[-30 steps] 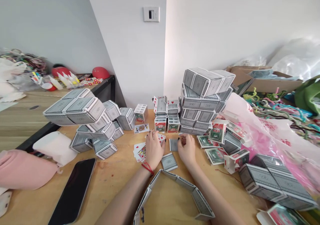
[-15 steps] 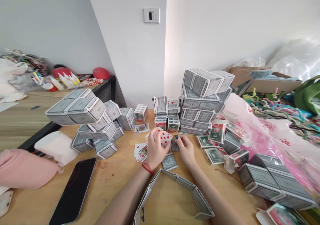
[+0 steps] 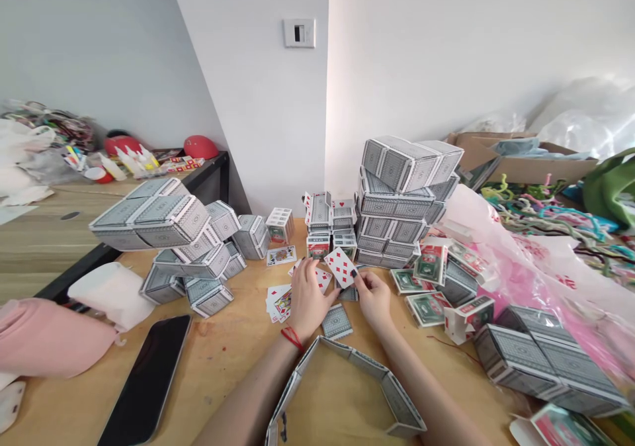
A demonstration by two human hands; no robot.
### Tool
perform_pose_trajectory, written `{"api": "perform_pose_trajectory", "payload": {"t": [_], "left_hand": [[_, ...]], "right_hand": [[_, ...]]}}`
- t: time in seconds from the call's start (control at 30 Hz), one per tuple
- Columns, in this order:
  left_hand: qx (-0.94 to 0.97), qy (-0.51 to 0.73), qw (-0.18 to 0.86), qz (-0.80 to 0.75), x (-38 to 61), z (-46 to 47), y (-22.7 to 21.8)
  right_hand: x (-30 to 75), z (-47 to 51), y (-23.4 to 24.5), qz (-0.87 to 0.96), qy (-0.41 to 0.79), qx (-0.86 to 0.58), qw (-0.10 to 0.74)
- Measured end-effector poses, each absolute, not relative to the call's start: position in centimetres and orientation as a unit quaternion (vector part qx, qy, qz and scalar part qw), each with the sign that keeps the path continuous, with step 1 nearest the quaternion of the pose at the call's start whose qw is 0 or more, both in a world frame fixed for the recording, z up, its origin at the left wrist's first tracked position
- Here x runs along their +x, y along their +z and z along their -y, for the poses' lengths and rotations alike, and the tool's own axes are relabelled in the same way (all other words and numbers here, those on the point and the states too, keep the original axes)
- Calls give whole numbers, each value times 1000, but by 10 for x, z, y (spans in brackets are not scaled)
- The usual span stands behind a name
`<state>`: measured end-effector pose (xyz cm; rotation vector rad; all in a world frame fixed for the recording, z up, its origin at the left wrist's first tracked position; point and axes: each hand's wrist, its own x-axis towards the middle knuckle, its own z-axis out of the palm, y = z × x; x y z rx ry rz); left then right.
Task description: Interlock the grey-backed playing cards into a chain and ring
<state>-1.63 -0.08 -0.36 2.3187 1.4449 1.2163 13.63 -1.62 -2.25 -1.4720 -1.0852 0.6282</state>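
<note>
My right hand (image 3: 374, 297) pinches a playing card (image 3: 341, 267) with red diamonds, tilted with its face toward me. Beside it my left hand (image 3: 308, 300), a red string on its wrist, curls around another red-pipped playing card (image 3: 325, 278); how many cards lie behind it is hidden. Below the hands a face-down card stack (image 3: 337, 321) rests on the table. Left of my left hand lie loose face-up cards (image 3: 279, 302), and farther back a king card (image 3: 281, 255). Nearest me stands a bent strip of joined cards (image 3: 357, 355).
Stacked grey card-covered blocks stand at left (image 3: 169, 218) and right (image 3: 409, 198). Red and green card boxes (image 3: 430, 264) lie at right beside pink plastic (image 3: 526, 267). A black phone (image 3: 146, 380) and pink pouch (image 3: 54, 337) lie at left.
My right hand has raised a diamond card into view between the hands. The left hand has shifted slightly, with a red-pipped card still by its fingers.
</note>
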Motion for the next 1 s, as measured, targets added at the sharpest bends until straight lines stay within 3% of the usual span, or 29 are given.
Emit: {"api": "perform_pose_trajectory", "payload": {"t": [0.4, 1.0], "left_hand": [[747, 347, 42, -565, -23, -2, -7], [718, 440, 19, -539, -23, -1, 9]], "right_hand": [[139, 16, -25, 406, 283, -629, 599], [134, 20, -24, 407, 246, -618, 626]]}}
